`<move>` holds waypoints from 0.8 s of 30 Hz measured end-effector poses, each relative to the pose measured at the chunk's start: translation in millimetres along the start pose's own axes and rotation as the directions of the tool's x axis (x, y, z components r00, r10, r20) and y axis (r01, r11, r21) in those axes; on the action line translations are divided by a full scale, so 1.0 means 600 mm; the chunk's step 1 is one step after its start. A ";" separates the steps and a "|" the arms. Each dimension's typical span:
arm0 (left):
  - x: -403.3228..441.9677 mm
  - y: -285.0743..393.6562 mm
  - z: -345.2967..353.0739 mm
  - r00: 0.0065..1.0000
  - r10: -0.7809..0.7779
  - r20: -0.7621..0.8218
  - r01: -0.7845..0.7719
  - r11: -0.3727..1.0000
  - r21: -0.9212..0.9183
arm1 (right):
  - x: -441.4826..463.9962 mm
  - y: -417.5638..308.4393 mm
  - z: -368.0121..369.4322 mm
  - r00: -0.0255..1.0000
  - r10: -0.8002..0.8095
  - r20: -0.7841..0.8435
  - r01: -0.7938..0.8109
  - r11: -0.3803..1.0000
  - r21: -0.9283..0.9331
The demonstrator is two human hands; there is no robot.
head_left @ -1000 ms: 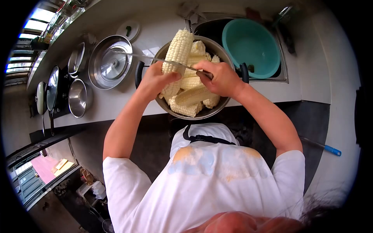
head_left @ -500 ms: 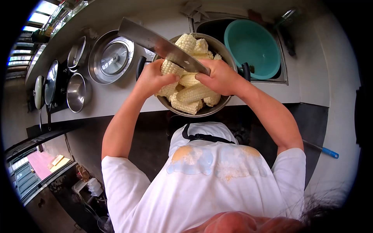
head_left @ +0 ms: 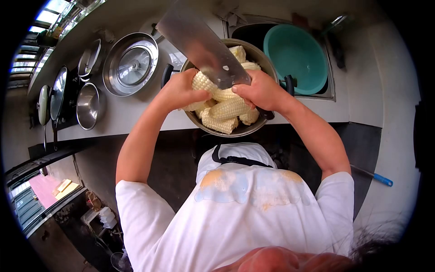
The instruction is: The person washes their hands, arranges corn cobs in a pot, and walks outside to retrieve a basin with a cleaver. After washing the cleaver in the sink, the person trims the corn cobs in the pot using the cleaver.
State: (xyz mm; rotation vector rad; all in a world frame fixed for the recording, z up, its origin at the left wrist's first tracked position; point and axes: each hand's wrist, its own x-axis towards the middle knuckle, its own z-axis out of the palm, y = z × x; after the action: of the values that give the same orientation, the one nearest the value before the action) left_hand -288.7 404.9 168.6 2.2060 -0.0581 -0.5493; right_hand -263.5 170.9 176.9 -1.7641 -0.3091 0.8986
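My left hand [head_left: 183, 93] is closed around a white corn cob [head_left: 202, 83] over the left side of a metal pot [head_left: 267, 59]. My right hand [head_left: 260, 90] grips a broad cleaver [head_left: 199, 45] by its dark handle. The blade slants up and left across the pot, its wide face showing, and hides the upper part of the held cob. Small pale bits stick to the blade near the handle. Several corn pieces [head_left: 229, 109] lie in the pot below and between my hands.
A teal basin [head_left: 294, 59] sits in the sink right of the pot. On the left are a wide metal pan [head_left: 111, 70] with a lid inside, a steel bowl [head_left: 88, 106] and a lidded pan [head_left: 59, 93]. A blue-handled tool [head_left: 383, 180] is at the right.
The cleaver has turned from edge-on to face-on, and its tip has swung upward over the pot. The held cob has tilted and is now largely behind the blade. Both hands keep their hold.
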 end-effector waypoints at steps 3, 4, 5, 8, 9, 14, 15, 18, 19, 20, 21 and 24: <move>0.006 -0.022 -0.016 0.990 0.101 -0.098 -0.065 0.947 0.314 | -0.028 -0.024 -0.020 0.994 -0.030 -0.107 0.019 0.995 -0.098; 0.008 -0.019 -0.029 0.989 0.082 -0.120 -0.032 0.926 0.376 | -0.043 -0.034 -0.031 0.983 -0.054 -0.173 0.042 0.996 -0.074; 0.003 0.007 -0.047 0.990 -0.073 -0.121 0.106 0.948 0.299 | -0.049 -0.021 -0.047 0.968 -0.088 -0.236 0.083 0.996 -0.029; 0.020 -0.005 -0.053 0.958 -0.012 -0.287 0.083 0.968 0.236 | -0.082 -0.015 -0.079 0.936 -0.144 -0.321 0.182 0.979 0.093; 0.029 -0.006 -0.043 0.957 0.007 -0.291 0.060 0.974 0.218 | -0.090 -0.006 -0.088 0.927 -0.151 -0.342 0.214 0.965 0.154; 0.081 -0.003 0.016 0.952 0.030 -0.305 0.052 0.965 0.255 | -0.117 0.023 -0.085 0.894 -0.168 -0.416 0.304 0.909 0.286; 0.099 -0.023 0.026 0.907 0.245 -0.343 -0.086 0.904 0.418 | -0.122 0.028 -0.084 0.891 -0.170 -0.422 0.309 0.907 0.287; 0.104 -0.029 0.028 0.830 0.450 -0.330 -0.243 0.823 0.513 | -0.136 0.039 -0.083 0.883 -0.146 -0.445 0.300 0.907 0.297; 0.101 -0.030 0.023 0.837 0.444 -0.320 -0.281 0.850 0.445 | -0.142 0.043 -0.083 0.874 -0.141 -0.466 0.308 0.901 0.306; 0.102 -0.031 0.015 0.838 0.444 -0.317 -0.281 0.849 0.448 | -0.145 0.049 -0.084 0.863 -0.134 -0.486 0.316 0.895 0.314; 0.103 -0.030 0.006 0.894 0.337 -0.296 -0.233 0.913 0.336 | -0.147 0.055 -0.087 0.862 -0.133 -0.489 0.317 0.895 0.316; 0.115 -0.021 0.023 0.945 0.244 -0.219 -0.171 0.937 0.305 | -0.159 0.068 -0.092 0.861 -0.152 -0.485 0.337 0.884 0.323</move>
State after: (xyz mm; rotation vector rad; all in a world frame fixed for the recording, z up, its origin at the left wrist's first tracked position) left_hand -233.9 387.5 126.3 2.4922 -0.2477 -0.1415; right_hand -298.4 59.5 187.8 -1.4501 -0.0411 0.3139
